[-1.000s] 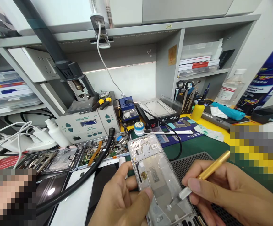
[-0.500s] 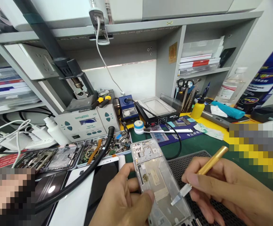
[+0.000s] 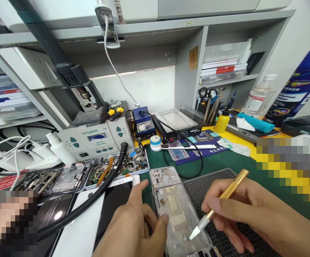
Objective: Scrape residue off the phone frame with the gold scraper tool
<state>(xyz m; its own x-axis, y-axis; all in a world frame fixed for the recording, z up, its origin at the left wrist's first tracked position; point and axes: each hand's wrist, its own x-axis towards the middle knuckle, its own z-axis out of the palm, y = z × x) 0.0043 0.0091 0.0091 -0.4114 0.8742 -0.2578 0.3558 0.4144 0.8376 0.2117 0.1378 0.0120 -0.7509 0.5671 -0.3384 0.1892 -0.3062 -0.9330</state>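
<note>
A silver phone frame (image 3: 174, 210) with its inner side up lies on the black ridged mat, its lower end cut off by the picture's edge. At its left side is my left hand (image 3: 135, 225), thumb on the frame's edge, index finger stretched away and the other fingers curled beside it. I hold a gold-handled knife (image 3: 227, 191) like a pen in my right hand (image 3: 240, 210). Its flat pale blade points down-left, and the tip meets or hovers just above the lower part of the frame. Whether it touches, I cannot tell.
Left of the frame lie phones (image 3: 117, 200), a black hose (image 3: 101, 192) and a tray of small parts (image 3: 133, 162). Behind stand a hot-air station (image 3: 96, 139), a white jar with a blue lid (image 3: 155, 142), a brush (image 3: 189, 146) and a yellow bottle (image 3: 221, 123).
My left index finger has come off the frame and straightened. The frame sits slightly lower in view. The knife has moved down-left and turned, its blade tip nearer the frame's lower end.
</note>
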